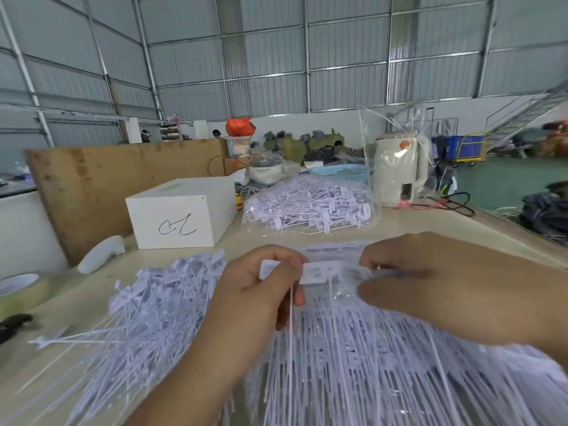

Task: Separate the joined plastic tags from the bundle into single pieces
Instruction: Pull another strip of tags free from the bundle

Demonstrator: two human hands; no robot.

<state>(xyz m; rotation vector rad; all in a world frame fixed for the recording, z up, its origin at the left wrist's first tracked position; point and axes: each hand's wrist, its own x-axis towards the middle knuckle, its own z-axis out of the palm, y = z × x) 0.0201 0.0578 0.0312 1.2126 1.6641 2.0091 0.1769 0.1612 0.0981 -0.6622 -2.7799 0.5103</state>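
My left hand pinches the flat head of a white plastic tag, its thin tail hanging straight down. My right hand grips the joined bundle of tags, with one tag head sticking out between the two hands. The bundle's tails spread down toward the lower edge of the view. A loose pile of single white tags lies on the table to the left of my left hand.
Beyond my hands lie a clear bag of more tags and a white box on the beige table. A cream kettle, blue basket, white handheld device, tape roll and brown board surround them.
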